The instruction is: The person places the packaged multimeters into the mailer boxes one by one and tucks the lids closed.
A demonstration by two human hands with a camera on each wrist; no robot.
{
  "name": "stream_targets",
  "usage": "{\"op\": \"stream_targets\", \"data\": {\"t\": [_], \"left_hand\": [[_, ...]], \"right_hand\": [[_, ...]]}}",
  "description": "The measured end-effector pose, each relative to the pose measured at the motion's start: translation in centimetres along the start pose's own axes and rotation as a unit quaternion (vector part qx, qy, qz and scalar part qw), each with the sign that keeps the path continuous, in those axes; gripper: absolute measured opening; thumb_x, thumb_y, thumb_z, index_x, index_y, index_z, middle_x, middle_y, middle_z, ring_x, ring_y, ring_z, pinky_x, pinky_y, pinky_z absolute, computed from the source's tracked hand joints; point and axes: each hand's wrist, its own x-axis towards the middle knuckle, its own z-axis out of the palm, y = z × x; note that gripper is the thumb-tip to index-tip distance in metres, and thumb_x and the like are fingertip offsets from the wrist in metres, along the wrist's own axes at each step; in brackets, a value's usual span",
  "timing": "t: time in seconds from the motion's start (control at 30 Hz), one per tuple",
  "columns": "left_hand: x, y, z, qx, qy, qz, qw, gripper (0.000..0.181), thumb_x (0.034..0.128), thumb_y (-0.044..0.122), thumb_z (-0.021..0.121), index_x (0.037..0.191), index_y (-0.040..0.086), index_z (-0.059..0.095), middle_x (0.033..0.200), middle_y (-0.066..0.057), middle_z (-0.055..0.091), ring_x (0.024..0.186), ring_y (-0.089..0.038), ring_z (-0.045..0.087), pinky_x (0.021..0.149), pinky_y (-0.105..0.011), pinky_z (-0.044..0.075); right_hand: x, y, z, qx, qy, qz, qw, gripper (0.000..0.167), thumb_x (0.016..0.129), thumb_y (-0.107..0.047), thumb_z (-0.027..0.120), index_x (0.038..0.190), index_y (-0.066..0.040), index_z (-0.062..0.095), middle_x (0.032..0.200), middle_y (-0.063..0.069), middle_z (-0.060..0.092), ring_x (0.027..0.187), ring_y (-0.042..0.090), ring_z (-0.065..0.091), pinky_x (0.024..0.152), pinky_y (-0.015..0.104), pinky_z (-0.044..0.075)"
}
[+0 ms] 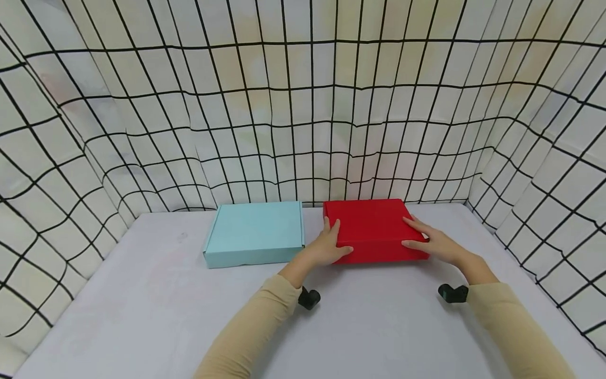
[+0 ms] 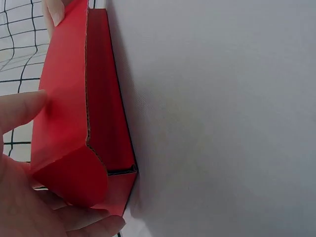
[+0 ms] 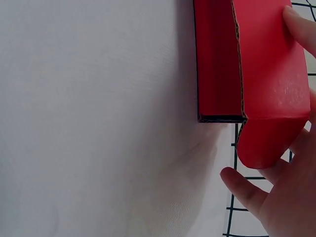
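A red cardboard box (image 1: pixel 371 218) lies at the back of the table, right of centre. My left hand (image 1: pixel 322 247) holds its left front corner, thumb against the lid's front flap (image 2: pixel 61 103) and fingers along the side. At the opposite corner my right hand (image 1: pixel 441 245) grips the lid the same way, its thumb on the front flap (image 3: pixel 271 74). Both wrist views show the flap standing out from the box's front wall, with a rounded side tab angled out at each end. The inside of the box is hidden.
A light blue cardboard box (image 1: pixel 258 227), lid down, lies to the left of the red one. Black netting (image 1: pixel 312 123) over white cloth rises behind and at both sides. The table (image 1: pixel 142 310) has a white cover. A small black device (image 1: pixel 310 299) sits at each wrist.
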Motion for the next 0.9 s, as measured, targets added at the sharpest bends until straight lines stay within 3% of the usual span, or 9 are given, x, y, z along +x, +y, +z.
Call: {"op": "stream_targets", "data": {"t": [0.1,0.2,0.33,0.4,0.47,0.63,0.9], "left_hand": [[0.1,-0.2,0.0,-0.022,0.005,-0.001,0.9997,0.09,0.0994,0.034,0.065,0.165,0.007,0.009,0.17,-0.017,-0.009,0.152,-0.04,0.021,0.113,-0.056,0.037],[0.3,-0.3,0.1,-0.01,0.004,-0.005,0.9999,0.091,0.1001,0.037,0.063,0.165,0.009,0.007,0.17,-0.016,-0.011,0.147,-0.041,0.033,0.109,-0.054,0.044],[0.6,-0.2,0.4,0.034,-0.003,-0.006,0.9994,0.09,0.1017,0.04,0.06,0.166,0.011,0.005,0.17,-0.014,-0.013,0.12,-0.037,0.06,0.099,-0.046,0.052],[0.6,-0.1,0.6,0.057,-0.003,-0.007,0.9984,0.09,0.1017,0.042,0.06,0.166,0.01,0.004,0.17,-0.014,-0.014,0.108,-0.034,0.065,0.095,-0.042,0.054],[0.6,0.1,0.7,0.077,-0.002,-0.012,0.997,0.092,0.1011,0.043,0.06,0.166,0.01,0.004,0.17,-0.014,-0.013,0.107,-0.033,0.065,0.094,-0.041,0.055],[0.5,0.7,0.8,0.108,-0.003,-0.032,0.9936,0.094,0.1006,0.046,0.06,0.166,0.01,0.003,0.17,-0.012,-0.013,0.126,-0.039,0.056,0.096,-0.042,0.054],[0.5,1.0,0.7,0.114,-0.015,-0.038,0.9926,0.094,0.1003,0.047,0.06,0.166,0.009,0.004,0.171,-0.012,-0.011,0.134,-0.042,0.05,0.098,-0.044,0.053]], "right_hand": [[0.3,-0.2,0.4,-0.002,-0.007,-0.002,1.0,0.093,0.095,-0.051,0.064,0.165,-0.012,0.017,0.169,0.023,0.005,0.149,0.053,0.013,0.109,0.074,0.027],[0.5,-0.3,0.6,-0.001,-0.013,-0.003,0.9999,0.096,0.096,-0.053,0.064,0.166,-0.011,0.013,0.169,0.022,0.0,0.15,0.052,0.007,0.111,0.075,0.021],[0.6,-0.4,0.8,-0.011,-0.017,-0.01,0.9998,0.098,0.097,-0.051,0.063,0.166,-0.01,0.007,0.169,0.022,-0.007,0.151,0.051,0.002,0.112,0.075,0.018],[0.6,-0.5,0.9,-0.019,-0.018,-0.014,0.9996,0.098,0.098,-0.049,0.063,0.165,-0.009,0.005,0.168,0.023,-0.01,0.15,0.053,0.002,0.111,0.076,0.018],[0.6,-0.6,1.0,-0.024,-0.02,-0.014,0.9994,0.097,0.098,-0.048,0.064,0.165,-0.009,0.005,0.168,0.022,-0.011,0.15,0.053,0.001,0.111,0.075,0.019],[0.7,-0.7,1.1,-0.031,-0.026,-0.008,0.9992,0.098,0.098,-0.049,0.064,0.166,-0.011,0.004,0.168,0.024,-0.013,0.149,0.055,0.002,0.11,0.076,0.02],[0.7,-0.6,1.0,-0.027,-0.028,-0.003,0.9992,0.099,0.097,-0.048,0.065,0.165,-0.009,0.005,0.167,0.026,-0.012,0.149,0.055,0.002,0.11,0.075,0.021]]}}
